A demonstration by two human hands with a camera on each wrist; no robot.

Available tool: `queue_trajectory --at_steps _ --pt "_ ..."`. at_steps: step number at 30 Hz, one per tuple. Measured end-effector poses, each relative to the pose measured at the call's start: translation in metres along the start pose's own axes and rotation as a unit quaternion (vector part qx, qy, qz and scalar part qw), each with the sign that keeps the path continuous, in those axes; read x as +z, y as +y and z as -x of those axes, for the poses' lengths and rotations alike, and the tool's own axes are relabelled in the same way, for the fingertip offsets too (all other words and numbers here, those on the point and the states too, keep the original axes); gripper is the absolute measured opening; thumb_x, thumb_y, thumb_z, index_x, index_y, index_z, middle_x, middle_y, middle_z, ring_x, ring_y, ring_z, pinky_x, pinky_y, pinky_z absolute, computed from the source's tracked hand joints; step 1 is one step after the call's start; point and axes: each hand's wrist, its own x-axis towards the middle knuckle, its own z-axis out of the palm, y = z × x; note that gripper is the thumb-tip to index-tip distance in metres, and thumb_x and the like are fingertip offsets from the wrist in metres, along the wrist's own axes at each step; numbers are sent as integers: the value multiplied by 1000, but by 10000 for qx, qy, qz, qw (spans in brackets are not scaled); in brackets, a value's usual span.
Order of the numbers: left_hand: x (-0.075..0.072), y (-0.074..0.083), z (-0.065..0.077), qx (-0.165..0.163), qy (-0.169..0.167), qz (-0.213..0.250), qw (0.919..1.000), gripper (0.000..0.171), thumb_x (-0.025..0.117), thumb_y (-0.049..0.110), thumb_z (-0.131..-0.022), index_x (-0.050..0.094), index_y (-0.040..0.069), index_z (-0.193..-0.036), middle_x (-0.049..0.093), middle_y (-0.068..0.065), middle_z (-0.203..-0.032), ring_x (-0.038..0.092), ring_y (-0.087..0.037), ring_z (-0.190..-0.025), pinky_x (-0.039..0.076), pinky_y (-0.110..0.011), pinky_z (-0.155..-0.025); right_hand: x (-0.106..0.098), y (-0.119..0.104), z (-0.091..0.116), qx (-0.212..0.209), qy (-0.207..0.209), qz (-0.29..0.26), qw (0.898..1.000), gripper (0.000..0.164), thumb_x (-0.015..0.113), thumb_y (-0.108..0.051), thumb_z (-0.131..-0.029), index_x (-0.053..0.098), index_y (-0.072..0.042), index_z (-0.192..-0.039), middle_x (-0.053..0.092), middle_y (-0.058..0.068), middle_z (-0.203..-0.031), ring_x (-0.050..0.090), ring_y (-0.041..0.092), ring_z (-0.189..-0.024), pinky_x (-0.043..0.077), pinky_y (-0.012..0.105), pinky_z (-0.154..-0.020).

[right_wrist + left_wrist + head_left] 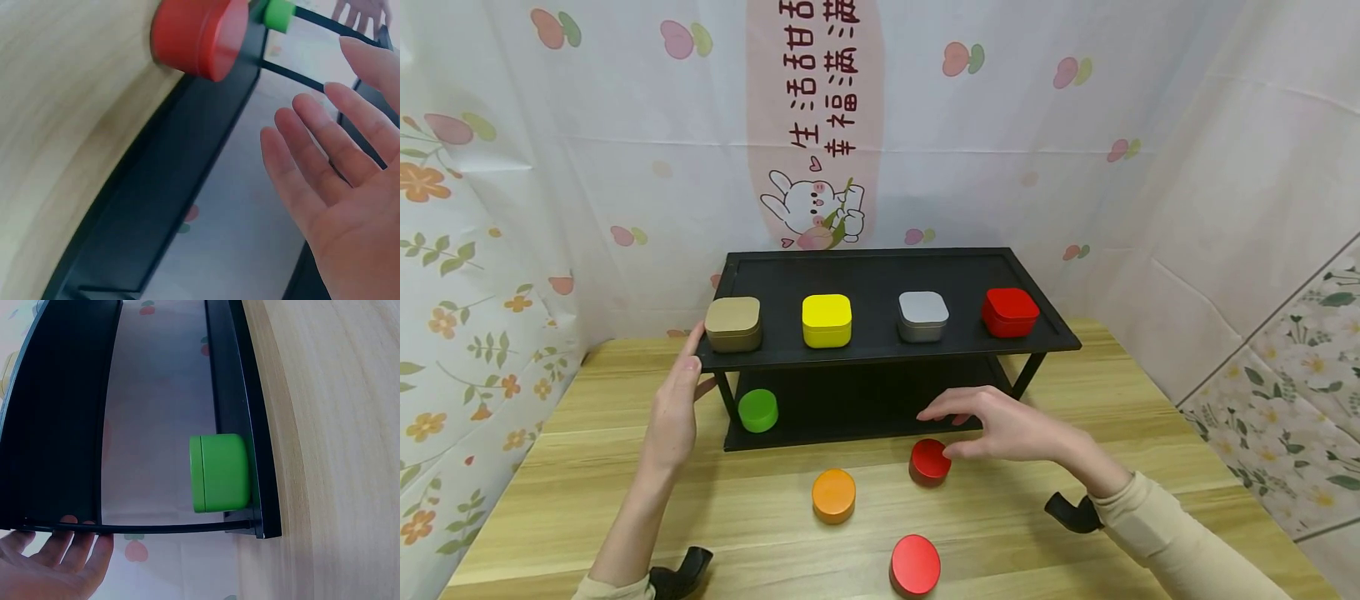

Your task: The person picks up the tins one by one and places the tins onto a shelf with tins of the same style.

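Observation:
A black two-tier rack (865, 358) stands on the table. My left hand (676, 408) grips the left end of its upper tier, fingertips (69, 540) at the edge in the left wrist view. A green tin (758, 411) sits at the left of the lower tier. My right hand (992, 421), fingers extended and apart, hovers before the rack's right half, holding nothing. Just below its fingers is a dark red round tin (929, 463), also in the right wrist view. An orange round tin (833, 496) and a brighter red round tin (915, 566) lie nearer the front.
Along the upper tier stand square tins: a khaki one (733, 323), a yellow one (827, 320), a grey one (922, 316) and a red one (1011, 312). Patterned cloth (647, 183) hangs behind and beside the wooden table (1037, 550).

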Motion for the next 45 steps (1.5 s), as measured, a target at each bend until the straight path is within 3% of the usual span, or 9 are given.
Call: queue_trajectory --at_steps 3,7,15,21,28,45 --pt "0 0 0 9 -14 -34 10000 55 22 35 -114 21 17 -166 22 -1 -173 27 -17 -157 40 -4 -100 6 5 -2 -12 -10 -30 10000 43 78 -19 -92 68 -23 -134 69 2 -131 65 27 -119 60 42 -96" --pt "-1 -1 0 -12 -35 -53 10000 54 22 36 -114 22 23 -166 22 1 -173 26 -14 -156 40 -4 -99 12 10 -3 26 -46 -9 10000 44 78 -20 -91 68 -21 -134 69 6 -132 64 28 -119 59 38 -96" --pt "0 0 0 -37 -16 -28 10000 54 22 36 -114 22 22 -166 22 0 -173 25 -12 -156 41 -4 -99 21 11 -4 -28 -4 285 9996 48 82 -21 -88 69 -18 -134 68 2 -132 63 20 -121 56 40 -102" --pt "0 0 0 -33 9 1 10000 54 23 36 -114 22 21 -166 22 0 -173 26 -16 -156 41 -3 -99 26 14 -5 -15 -24 288 9996 50 83 -18 -87 68 -14 -134 68 0 -131 63 22 -121 56 40 -103" --pt "0 -1 0 -18 3 10 10000 54 23 36 -114 22 20 -166 23 -1 -173 28 -8 -154 42 -4 -99 32 20 -5 25 -46 224 9997 49 83 -19 -87 69 -15 -134 68 0 -131 63 21 -121 55 43 -103" --pt "0 0 0 -10 21 49 10000 55 23 37 -114 23 20 -166 23 -2 -173 30 -3 -151 42 -4 -99 43 27 -8 260 -314 206 9990 47 82 -18 -87 70 -16 -132 69 -2 -127 61 11 -110 57 27 -95"
